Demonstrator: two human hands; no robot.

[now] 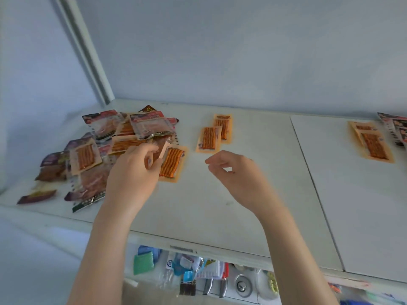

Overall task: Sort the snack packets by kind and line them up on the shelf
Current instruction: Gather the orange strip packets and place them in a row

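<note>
Because the left hand [134, 170] pinches the orange stick packet [172, 161] by one edge right beside the mixed pile [99, 146], lifting may drag neighbours off. Right of the grip lie 2 matching packets [211, 134]. The right hand [233, 172] hangs loose and empty. The far-right packets [396, 126] are cut off.

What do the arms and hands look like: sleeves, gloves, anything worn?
The left arm and right arm are bare to the frame edge; no sleeves show. The left hand and right hand wear no gloves, and no rings, watch or bands are visible. One left nail looks greyish, perhaps polish.
</note>
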